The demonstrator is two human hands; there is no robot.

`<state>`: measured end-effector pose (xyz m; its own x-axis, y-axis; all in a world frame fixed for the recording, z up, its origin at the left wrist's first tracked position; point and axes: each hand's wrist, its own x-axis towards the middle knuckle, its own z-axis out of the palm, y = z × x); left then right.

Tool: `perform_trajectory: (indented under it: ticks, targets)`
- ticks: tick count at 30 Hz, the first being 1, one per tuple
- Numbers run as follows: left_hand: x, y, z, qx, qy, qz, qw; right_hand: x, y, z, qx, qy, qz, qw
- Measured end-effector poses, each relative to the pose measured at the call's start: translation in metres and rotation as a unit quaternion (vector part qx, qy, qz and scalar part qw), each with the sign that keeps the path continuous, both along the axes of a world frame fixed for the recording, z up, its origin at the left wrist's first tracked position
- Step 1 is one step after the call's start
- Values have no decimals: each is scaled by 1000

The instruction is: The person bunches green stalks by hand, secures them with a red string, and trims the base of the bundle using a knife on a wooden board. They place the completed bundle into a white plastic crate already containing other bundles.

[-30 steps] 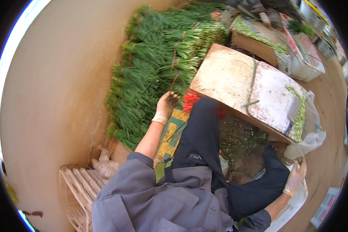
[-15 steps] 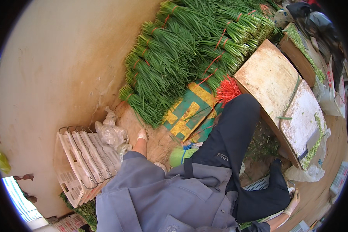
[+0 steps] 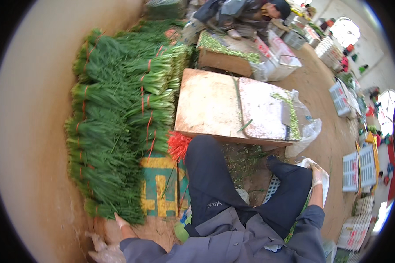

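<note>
My left hand (image 3: 120, 220) is low at the left, beside the nearest end of a large pile of green chive bundles (image 3: 114, 188). Its fingers are small and partly hidden against the leaves, so their grip is unclear. Red ties bind the bundles. On the far side of my right knee, my right hand (image 3: 317, 174) has its fingers curled over the edge of a white basket (image 3: 324, 184), mostly hidden by my leg and arm. A pale covering shows around the palm and wrist of this hand.
A low board-topped table (image 3: 210, 101) stands ahead, with a blade (image 3: 285, 116) and chopped green bits (image 3: 295, 125). Red ties (image 3: 178, 146) hang at its corner. A green-and-yellow board (image 3: 151, 184) lies left of my knee. Another person (image 3: 245, 13) bends over a second table. Crates (image 3: 351, 171) line the right.
My view has swung to the right, bringing the other person and the crates into sight. My left hand has come up against the near chive bundles. My right hand stays at the white basket's edge.
</note>
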<state>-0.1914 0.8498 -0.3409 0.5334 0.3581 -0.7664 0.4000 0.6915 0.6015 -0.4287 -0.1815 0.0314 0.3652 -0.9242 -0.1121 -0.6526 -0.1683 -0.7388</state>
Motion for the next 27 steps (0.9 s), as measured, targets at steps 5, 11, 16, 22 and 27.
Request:
perform_trajectory:
  ticks: [5, 11, 16, 22, 27]
  targets:
    - [36, 19, 19, -19, 33, 0, 999, -2, -1, -44, 35, -46, -43, 997]
    - [20, 39, 26, -20, 136, -19, 990, -2, -15, -8, -36, 17, -85, 996]
    - [3, 54, 29, -43, 37, -2, 998, 48, 14, 81, -17, 29, -1, 999]
    - [-10, 42, 47, -68, 21, 15, 997, 137, 98, 95, -61, 218, 291, 930]
    - [-25, 23, 63, -16, -2, 24, 1000, 161, 146, -3, -167, 457, 386, 784]
